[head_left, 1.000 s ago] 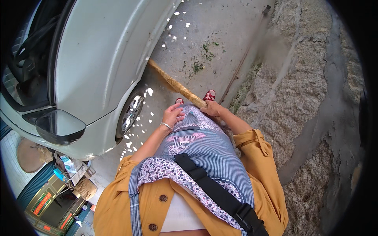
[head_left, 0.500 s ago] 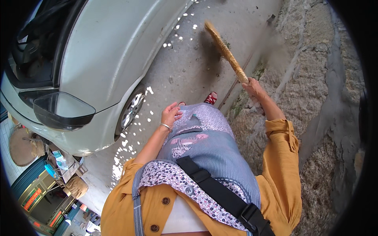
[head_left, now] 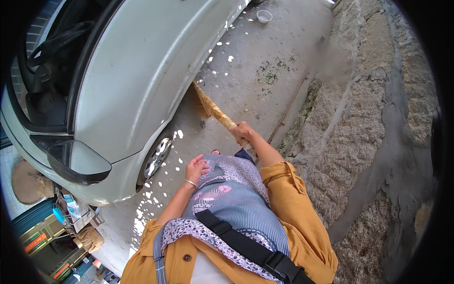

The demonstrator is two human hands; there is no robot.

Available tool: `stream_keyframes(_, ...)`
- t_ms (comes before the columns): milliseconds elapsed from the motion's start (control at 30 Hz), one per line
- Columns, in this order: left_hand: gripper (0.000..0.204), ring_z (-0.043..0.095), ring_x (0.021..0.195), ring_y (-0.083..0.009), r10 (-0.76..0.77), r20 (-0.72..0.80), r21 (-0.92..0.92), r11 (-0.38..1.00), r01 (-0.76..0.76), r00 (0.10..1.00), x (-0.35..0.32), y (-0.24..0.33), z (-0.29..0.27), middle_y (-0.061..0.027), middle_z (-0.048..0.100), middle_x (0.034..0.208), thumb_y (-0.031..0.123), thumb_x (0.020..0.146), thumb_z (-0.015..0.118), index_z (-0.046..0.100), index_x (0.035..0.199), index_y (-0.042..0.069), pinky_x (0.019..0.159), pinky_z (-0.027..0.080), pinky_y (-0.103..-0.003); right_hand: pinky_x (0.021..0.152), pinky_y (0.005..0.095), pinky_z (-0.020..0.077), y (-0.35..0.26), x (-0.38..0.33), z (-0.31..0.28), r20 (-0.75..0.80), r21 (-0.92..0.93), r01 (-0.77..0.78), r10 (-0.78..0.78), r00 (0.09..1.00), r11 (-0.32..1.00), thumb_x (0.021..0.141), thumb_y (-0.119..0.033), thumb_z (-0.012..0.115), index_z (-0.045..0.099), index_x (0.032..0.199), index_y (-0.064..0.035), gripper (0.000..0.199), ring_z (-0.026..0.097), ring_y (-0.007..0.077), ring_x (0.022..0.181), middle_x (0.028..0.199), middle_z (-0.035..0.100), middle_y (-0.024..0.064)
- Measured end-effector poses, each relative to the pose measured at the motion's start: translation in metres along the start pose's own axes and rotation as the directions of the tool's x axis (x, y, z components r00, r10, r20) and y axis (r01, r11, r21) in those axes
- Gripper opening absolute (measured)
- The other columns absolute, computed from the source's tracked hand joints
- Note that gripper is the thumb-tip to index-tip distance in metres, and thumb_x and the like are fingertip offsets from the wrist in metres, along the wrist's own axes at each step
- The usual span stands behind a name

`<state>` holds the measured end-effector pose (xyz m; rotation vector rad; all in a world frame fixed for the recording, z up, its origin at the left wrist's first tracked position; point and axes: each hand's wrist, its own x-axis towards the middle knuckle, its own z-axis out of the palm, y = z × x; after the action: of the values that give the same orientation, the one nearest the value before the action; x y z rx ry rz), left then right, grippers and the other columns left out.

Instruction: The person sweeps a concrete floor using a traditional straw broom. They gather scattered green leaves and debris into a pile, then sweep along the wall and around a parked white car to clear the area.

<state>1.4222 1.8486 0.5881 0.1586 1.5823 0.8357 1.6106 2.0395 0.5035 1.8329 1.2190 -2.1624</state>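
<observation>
My right hand (head_left: 244, 132) is closed around the near end of a straw broom (head_left: 215, 111) whose handle is wrapped in shiny tan strips. The broom slants away to the left, its far bristles low over the concrete and close along the car's lower side. Some of the bristle end is hard to make out against the shade there. My left hand (head_left: 196, 167), with a bracelet at the wrist, hangs in front of my apron (head_left: 227, 203). Its fingers are loosely bent and apart, holding nothing.
A pale car (head_left: 127, 75) with a side mirror (head_left: 79, 162) fills the left. To the right rises a rough stone wall (head_left: 364, 118). Green leaf scraps (head_left: 270, 75) lie on the concrete ahead, and a white bowl (head_left: 264, 17) stands farther off.
My right hand has swung the broom leftward and nearer, from beside the wall to the car's side. The leaf scraps and bowl now show. My left hand stays in front of the apron.
</observation>
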Motion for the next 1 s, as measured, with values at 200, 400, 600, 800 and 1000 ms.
stream_keyframes(200,0.045,0.060,0.081,-0.0183,0.015,-0.018,0.018,1.000,-0.015,1.000,-0.001,-0.011,-0.004,-0.0134,0.053,0.106,0.010,0.084,0.053,0.040,0.126,-0.001,0.067,0.053,-0.028,0.033,0.0336,0.0418,-0.002,0.002,-0.118,-0.193,0.176,0.024,0.010,0.981,0.984,0.081,-0.020,0.058,0.055,0.104,-0.0080,0.026,0.050,0.0189,0.041,0.061,0.049,0.0074)
stream_keyframes(400,0.044,0.060,0.081,-0.0186,-0.033,0.057,-0.004,0.999,0.034,0.998,0.005,-0.019,0.007,-0.0139,0.054,0.106,0.008,0.085,0.051,0.040,0.126,-0.001,0.067,0.053,-0.027,0.041,0.0330,0.0456,-0.002,-0.021,-0.105,-0.350,0.141,0.187,-0.127,0.928,0.972,0.078,-0.025,0.058,0.056,0.100,-0.0043,0.030,0.054,0.0181,0.047,0.065,0.055,0.0079)
stream_keyframes(600,0.040,0.060,0.077,-0.0157,0.012,0.138,0.052,0.998,-0.019,0.990,0.018,0.004,0.028,-0.0104,0.055,0.104,0.009,0.085,0.053,0.043,0.123,0.000,0.065,0.053,-0.025,0.055,0.0306,0.0468,0.033,-0.065,-0.060,-0.087,-0.035,0.060,-0.063,0.994,0.998,0.076,-0.024,0.061,0.057,0.113,-0.0069,0.041,0.055,0.0154,0.058,0.073,0.059,0.0069)
stream_keyframes(800,0.041,0.060,0.080,-0.0156,0.050,0.261,0.085,0.994,-0.074,0.964,0.025,0.021,0.029,-0.0112,0.056,0.104,0.009,0.086,0.052,0.041,0.124,-0.002,0.068,0.053,-0.026,0.036,0.0308,0.0423,0.047,-0.062,-0.098,-0.129,0.128,-0.048,0.064,0.990,0.991,0.078,-0.024,0.061,0.058,0.112,-0.0105,0.036,0.053,0.0156,0.044,0.064,0.054,0.0049)
stream_keyframes(1000,0.049,0.058,0.084,-0.0154,-0.116,0.457,0.179,0.983,0.036,0.882,0.010,0.042,0.027,-0.0097,0.056,0.104,0.019,0.087,0.055,0.036,0.129,0.003,0.070,0.053,-0.029,0.041,0.0352,0.0454,0.019,-0.033,-0.011,-0.524,0.191,0.261,-0.127,0.842,0.946,0.075,-0.024,0.060,0.052,0.098,-0.0033,0.032,0.056,0.0205,0.049,0.065,0.055,0.0098)
